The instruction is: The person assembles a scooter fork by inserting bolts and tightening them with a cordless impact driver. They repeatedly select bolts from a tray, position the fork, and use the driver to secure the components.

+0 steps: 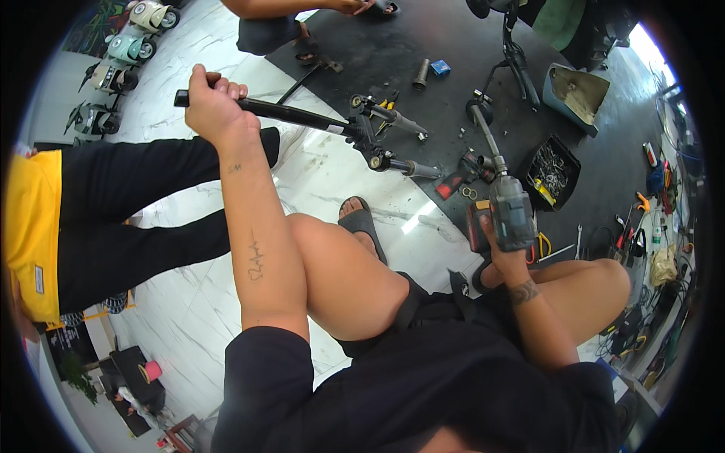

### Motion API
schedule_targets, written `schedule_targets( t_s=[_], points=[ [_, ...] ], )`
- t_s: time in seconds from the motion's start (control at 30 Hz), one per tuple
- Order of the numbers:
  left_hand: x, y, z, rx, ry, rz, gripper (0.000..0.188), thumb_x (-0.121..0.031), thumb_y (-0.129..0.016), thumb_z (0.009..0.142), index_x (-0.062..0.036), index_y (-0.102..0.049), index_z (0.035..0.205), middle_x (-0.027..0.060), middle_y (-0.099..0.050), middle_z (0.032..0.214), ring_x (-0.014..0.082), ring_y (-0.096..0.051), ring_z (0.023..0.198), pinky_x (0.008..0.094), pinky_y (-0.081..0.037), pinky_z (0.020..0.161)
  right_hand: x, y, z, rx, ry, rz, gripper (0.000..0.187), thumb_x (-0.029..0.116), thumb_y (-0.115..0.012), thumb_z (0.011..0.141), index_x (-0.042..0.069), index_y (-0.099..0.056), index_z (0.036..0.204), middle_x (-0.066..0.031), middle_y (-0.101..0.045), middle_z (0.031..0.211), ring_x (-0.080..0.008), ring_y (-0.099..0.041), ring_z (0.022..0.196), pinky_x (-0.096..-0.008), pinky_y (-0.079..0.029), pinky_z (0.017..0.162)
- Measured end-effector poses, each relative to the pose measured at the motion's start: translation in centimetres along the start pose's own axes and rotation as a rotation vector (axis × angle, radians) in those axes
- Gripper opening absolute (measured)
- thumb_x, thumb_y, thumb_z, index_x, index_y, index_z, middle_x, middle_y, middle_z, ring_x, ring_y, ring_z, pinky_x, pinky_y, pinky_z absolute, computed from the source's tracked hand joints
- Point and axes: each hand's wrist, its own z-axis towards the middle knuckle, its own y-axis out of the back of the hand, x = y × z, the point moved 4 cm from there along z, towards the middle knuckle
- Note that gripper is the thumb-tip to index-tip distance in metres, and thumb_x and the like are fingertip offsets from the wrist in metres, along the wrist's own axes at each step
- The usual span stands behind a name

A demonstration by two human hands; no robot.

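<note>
My left hand is closed around the long black tube of a front fork, near the tube's free end. The tube slants down to the right into a clamp with two silver legs, which point right over the dark mat. In my right hand is a cordless impact wrench, its grip mostly hidden by the tool body. A long silver extension runs from the wrench's nose toward a dark round part beside a stand-like frame. Whether its tip touches that part I cannot tell.
A black bin of screws and a grey plastic panel lie right. A red-and-black power tool, metal sleeve and blue box rest on the mat. A person in yellow stands left; another is at the top.
</note>
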Motion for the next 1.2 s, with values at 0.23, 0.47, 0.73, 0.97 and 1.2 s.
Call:
schedule_targets(
  t_s=[0.23,0.47,0.73,0.97,1.2],
  points=[
    [0.1,0.9,0.5,-0.022,0.003,-0.075,0.032,-0.022,-0.065,0.095,-0.0018,-0.051,0.074,0.0022,-0.044,0.060,0.0127,-0.038,0.047,0.0303,-0.035,0.047,1.9,-0.5,0.4,0.248,-0.144,0.354,0.015,0.007,-0.075,0.093,0.002,-0.071,0.107,-0.0042,-0.071,0.088,-0.0128,-0.065,0.074,-0.0288,-0.053,0.070],
    [0.1,1.6,0.4,-0.048,-0.002,-0.064,0.032,-0.022,-0.065,0.095,0.0010,-0.053,0.075,0.0024,-0.044,0.059,0.0127,-0.038,0.048,0.0300,-0.035,0.047,-0.1,-4.1,-2.0,0.381,-0.455,0.666,0.007,0.005,-0.071,0.094,0.002,-0.066,0.097,-0.0018,-0.064,0.076,-0.0110,-0.058,0.064,-0.0277,-0.047,0.063],
    [0.1,1.5,0.5,-0.060,0.008,-0.082,0.033,-0.021,-0.065,0.095,-0.0024,-0.051,0.072,0.0019,-0.043,0.056,0.0124,-0.038,0.045,0.0299,-0.034,0.046,-0.5,-6.2,-1.1,0.404,-0.457,0.561,0.018,0.006,-0.078,0.090,0.002,-0.066,0.103,-0.0005,-0.065,0.079,-0.0094,-0.060,0.063,-0.0260,-0.048,0.058],
    [0.4,1.4,0.4,-0.021,-0.004,-0.101,0.034,-0.021,-0.066,0.095,-0.0008,-0.052,0.071,0.0032,-0.046,0.056,0.0130,-0.041,0.043,0.0299,-0.034,0.044,1.4,-3.1,3.5,0.472,-0.660,0.547,0.020,0.009,-0.078,0.090,0.004,-0.065,0.103,-0.0027,-0.065,0.078,-0.0119,-0.061,0.062,-0.0285,-0.052,0.054],
    [0.2,0.2,-0.1,-0.032,-0.033,-0.102,0.033,-0.021,-0.070,0.092,0.0000,-0.056,0.072,0.0043,-0.050,0.058,0.0119,-0.043,0.045,0.0280,-0.036,0.045,4.4,-1.7,6.0,0.548,-1.167,0.864,0.021,0.026,-0.067,0.098,0.006,-0.064,0.105,-0.0043,-0.059,0.076,-0.0160,-0.055,0.066,-0.0333,-0.047,0.059]
  ],
)
